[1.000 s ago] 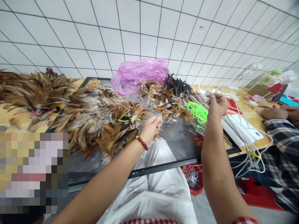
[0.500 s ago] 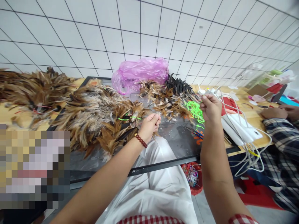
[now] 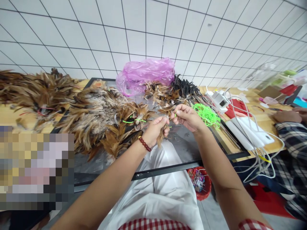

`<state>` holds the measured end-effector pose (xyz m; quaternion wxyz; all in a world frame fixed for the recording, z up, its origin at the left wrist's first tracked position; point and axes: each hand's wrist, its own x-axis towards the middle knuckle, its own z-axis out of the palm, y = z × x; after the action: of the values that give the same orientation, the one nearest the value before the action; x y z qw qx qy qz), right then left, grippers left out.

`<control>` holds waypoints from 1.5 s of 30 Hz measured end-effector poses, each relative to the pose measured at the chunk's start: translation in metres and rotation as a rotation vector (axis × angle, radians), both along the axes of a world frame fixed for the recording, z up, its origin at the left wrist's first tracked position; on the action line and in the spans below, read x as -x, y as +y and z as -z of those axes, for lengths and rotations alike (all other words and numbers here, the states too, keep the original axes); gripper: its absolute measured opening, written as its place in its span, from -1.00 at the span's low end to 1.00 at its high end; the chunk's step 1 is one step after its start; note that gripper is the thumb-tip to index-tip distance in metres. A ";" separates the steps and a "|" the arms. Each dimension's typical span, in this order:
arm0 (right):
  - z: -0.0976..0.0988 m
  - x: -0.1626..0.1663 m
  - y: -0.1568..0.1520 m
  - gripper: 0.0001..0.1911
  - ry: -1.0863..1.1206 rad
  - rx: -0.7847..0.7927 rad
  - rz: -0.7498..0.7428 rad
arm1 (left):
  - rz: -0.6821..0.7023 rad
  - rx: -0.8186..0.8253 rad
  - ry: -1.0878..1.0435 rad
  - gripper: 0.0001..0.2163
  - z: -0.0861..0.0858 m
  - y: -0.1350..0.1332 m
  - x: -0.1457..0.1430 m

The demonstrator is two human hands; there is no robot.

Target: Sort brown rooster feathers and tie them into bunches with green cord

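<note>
Both bare forearms reach forward from the near edge of the table [image 3: 262, 121] and meet over the middle of a black-framed glass pane [image 3: 187, 150] lying on it. The left hand [image 3: 157, 127] is curled into a loose fist, fingers pressed together around a small feather bundle [image 3: 161, 139] whose brown tips hang below the palm. The right hand [image 3: 187, 117] sits just beside it, knuckles up, thumb and forefinger pinching a thin green tie [image 3: 175, 115] close to the bundle's top.

The table is pale wood and the pane on it is dark and glossy. A big feather heap [image 3: 96, 118], rust brown and cream, fluffy and pointed, covers the pane's left half. A second heap [image 3: 35, 89] spreads along the table's left edge. At the pane's far edge a crumpled, see-through pink plastic bag [image 3: 146, 73] lies against the tiled wall, with speckled feathers and stiff black feathers [image 3: 183, 86] just to its right. Near the pane's right edge lie smooth white power strips [image 3: 249, 134] with looping cables, and a tangled pile of neon green ties [image 3: 207, 115]. A string of dark red round beads [image 3: 144, 143] circles the left wrist. At the table's right edge rests another person's hand [image 3: 284, 115] in a plaid sleeve.
</note>
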<state>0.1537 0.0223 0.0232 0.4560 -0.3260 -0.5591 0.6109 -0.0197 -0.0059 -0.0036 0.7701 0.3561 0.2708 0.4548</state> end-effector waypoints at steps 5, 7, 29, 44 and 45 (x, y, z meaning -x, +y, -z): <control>0.004 0.000 0.002 -0.70 -0.209 -0.116 0.130 | -0.022 0.069 -0.165 -0.79 0.000 0.005 0.003; 0.006 -0.002 0.001 -0.56 -0.273 -0.077 -0.029 | -0.028 0.088 -0.241 -0.80 -0.002 0.007 0.006; 0.006 -0.003 -0.002 -0.48 -0.518 -0.225 -0.052 | -0.103 -0.036 0.069 -0.75 0.003 0.005 0.002; 0.015 0.004 -0.001 -0.69 -0.570 -0.086 -0.222 | -0.208 -0.097 0.315 -0.74 0.007 0.006 0.000; 0.015 0.001 0.000 -0.72 -0.642 -0.134 -0.202 | -0.220 -0.106 0.339 -0.74 0.007 0.006 0.000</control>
<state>0.1524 0.0221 0.0080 0.2142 -0.4139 -0.7427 0.4809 -0.0195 0.0005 -0.0111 0.6394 0.4359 0.4096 0.4831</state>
